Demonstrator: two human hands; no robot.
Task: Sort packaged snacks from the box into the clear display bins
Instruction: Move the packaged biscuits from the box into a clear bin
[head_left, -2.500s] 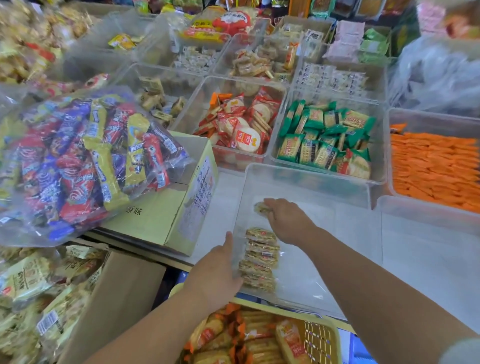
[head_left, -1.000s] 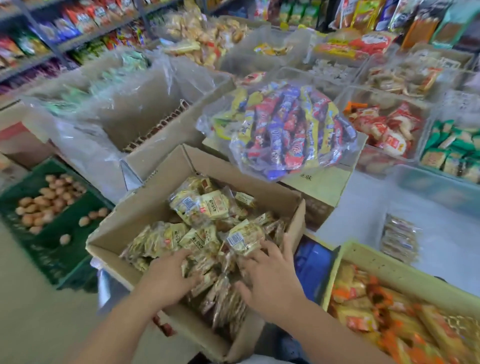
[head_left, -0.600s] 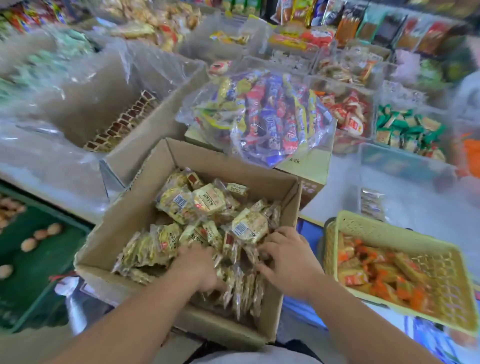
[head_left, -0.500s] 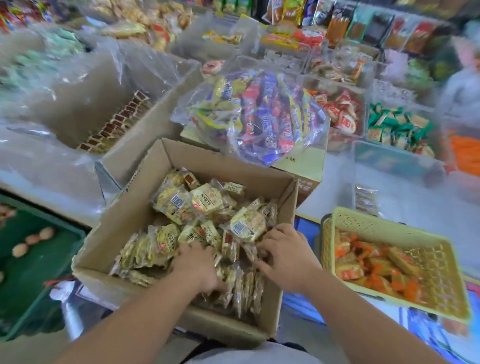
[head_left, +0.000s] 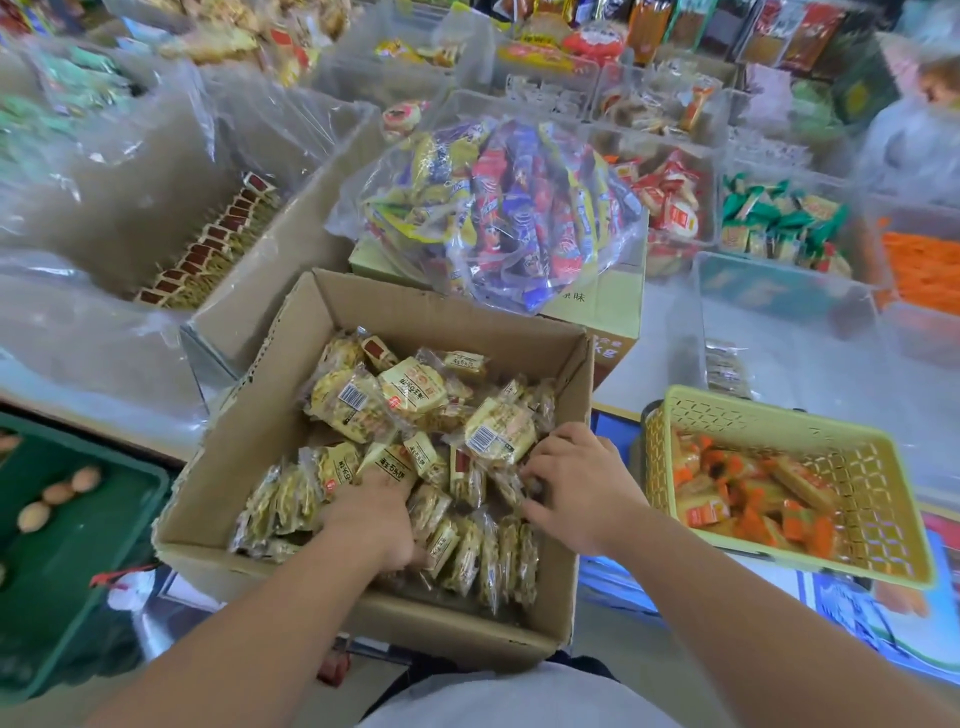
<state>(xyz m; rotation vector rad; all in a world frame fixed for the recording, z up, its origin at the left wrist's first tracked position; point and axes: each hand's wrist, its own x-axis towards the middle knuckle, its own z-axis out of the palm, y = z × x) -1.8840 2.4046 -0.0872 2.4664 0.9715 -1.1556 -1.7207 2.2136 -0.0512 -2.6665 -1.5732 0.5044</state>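
Both hands are down in the cardboard box (head_left: 291, 415) at the near centre, where a moment ago the right one was laying packets into the clear bin (head_left: 779, 332) on the far right of the surface. The work has swung back from placing to gathering: one small stack (head_left: 726, 366) already lies in that bin, and a fresh handful is being collected to join it.

The left hand (head_left: 374, 512) is pushed palm-down into the heap of yellow snack packets (head_left: 415, 395), its fingers buried among the wrappers, so I cannot tell whether they have closed on anything. The right hand (head_left: 576, 483) sits just to its right, fingers curled against the upright row of packets (head_left: 483, 551) along the near edge of the box; it looks to be pressing a group together rather than lifting, though the grip itself is hidden.

Between the last two glimpses and now the hands have barely shifted, which suggests they are squaring up a bundle between them.

The box remains well filled, so the sorting is, by my judgement, at an early stage. The yellow basket (head_left: 878, 467) of orange packets sits just right of the box, between it and the bin, and the carry will need to pass over it.
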